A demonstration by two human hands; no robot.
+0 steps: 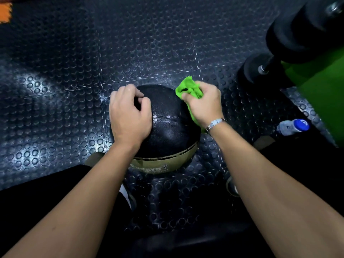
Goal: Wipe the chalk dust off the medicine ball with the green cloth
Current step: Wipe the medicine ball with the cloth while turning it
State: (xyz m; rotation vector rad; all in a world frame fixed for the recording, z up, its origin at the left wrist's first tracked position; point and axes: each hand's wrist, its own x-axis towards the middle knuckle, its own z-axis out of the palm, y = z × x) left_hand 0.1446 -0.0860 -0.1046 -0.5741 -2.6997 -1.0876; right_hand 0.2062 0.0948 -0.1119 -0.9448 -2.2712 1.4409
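Note:
A black medicine ball point(167, 127) with a pale olive band along its near lower side rests on the studded floor in the middle of the view. My left hand point(128, 116) lies on the ball's left side, fingers curled over its top. My right hand point(202, 105) is closed around a bunched bright green cloth point(188, 88) and presses it against the ball's upper right side. A strip of the cloth hangs down under my right palm. A metal watch sits on my right wrist.
Dark rubber floor tiles point(74, 81) with round studs surround the ball. Black dumbbells point(260, 69) and a green surface point(320, 94) stand at the right. A plastic bottle with a blue cap point(292, 126) lies at the right. My shoes point(231, 187) flank the ball's near side.

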